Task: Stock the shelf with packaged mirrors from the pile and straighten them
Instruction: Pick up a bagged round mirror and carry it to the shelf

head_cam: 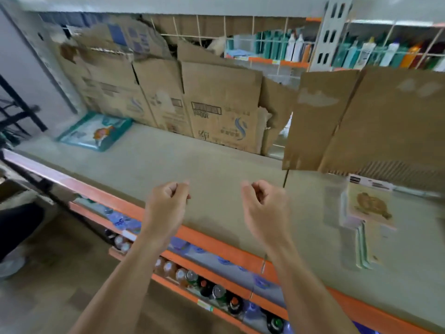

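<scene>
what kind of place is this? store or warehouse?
Probably a retail store aisle: an orange-edged shelf, drink bottles on the rack below it, and toiletry bottles stocked on shelves behind.

The shelf [192,165] is a wide tan board with an orange front rail [216,247]. At its far left, near the back, a teal-edged flat package [95,131] lies face up. Toward the right end lies a stack of flat packages [368,213], its edges slightly uneven. Flattened cardboard boxes [216,104] stand upright along the back.
</scene>
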